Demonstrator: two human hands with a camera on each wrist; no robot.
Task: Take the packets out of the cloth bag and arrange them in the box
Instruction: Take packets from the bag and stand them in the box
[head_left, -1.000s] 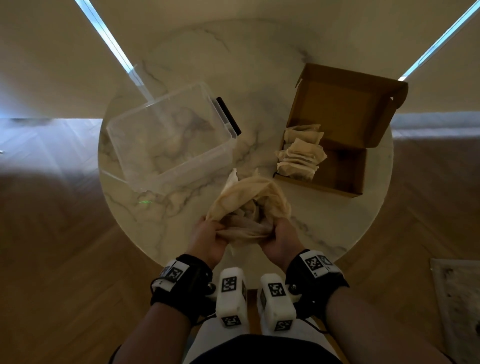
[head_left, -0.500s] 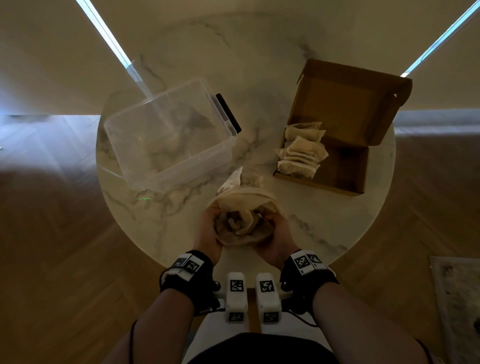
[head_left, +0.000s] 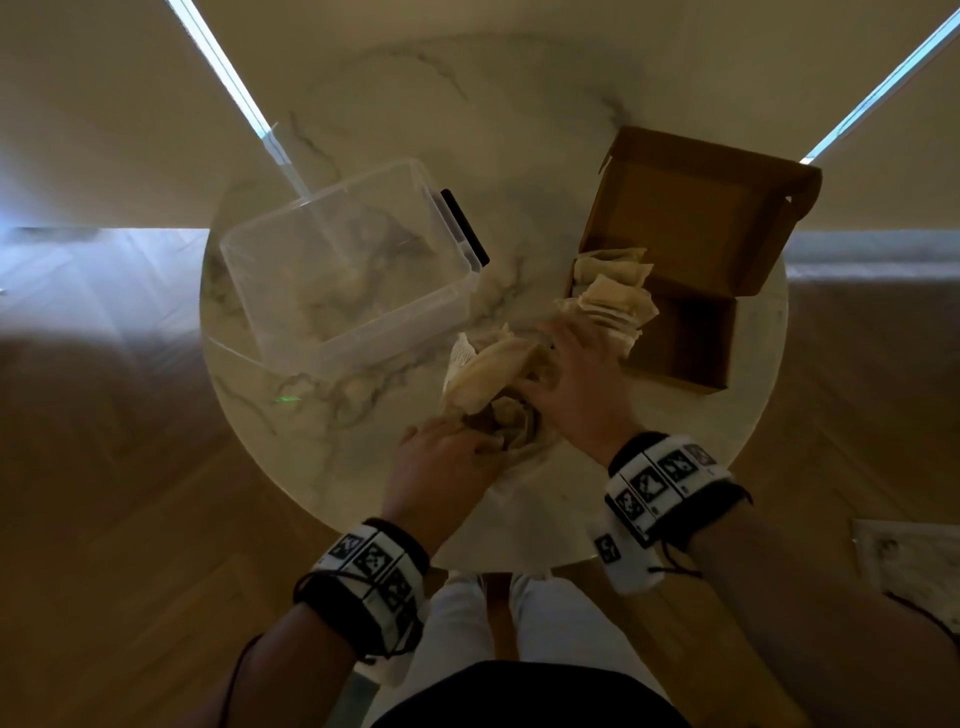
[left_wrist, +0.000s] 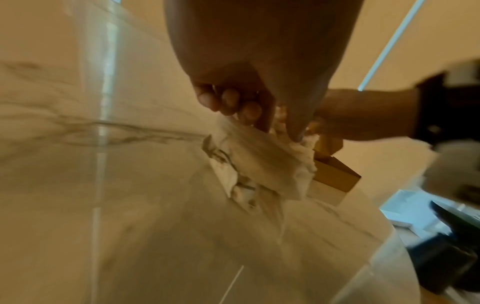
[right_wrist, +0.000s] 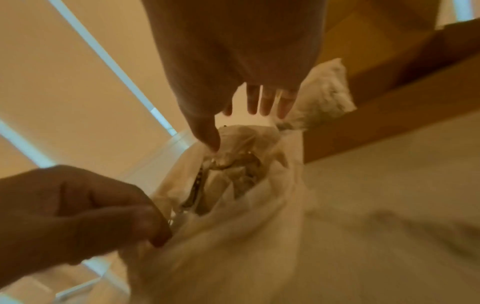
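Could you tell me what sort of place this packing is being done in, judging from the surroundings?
Probably a room in a home rather than a workshop: a round marble table stands on a herringbone wood floor, light roller blinds hang behind it, and a rug's corner shows at the right.

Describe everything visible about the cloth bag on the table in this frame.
The cloth bag is a pale cream, thin, crumpled fabric pouch lying on the marble table just in front of the cardboard box. Its mouth faces the person and gapes open, showing packets inside. The left hand pinches the near rim; the right hand rests on the bag's far side, fingers straight, thumb touching the fabric.
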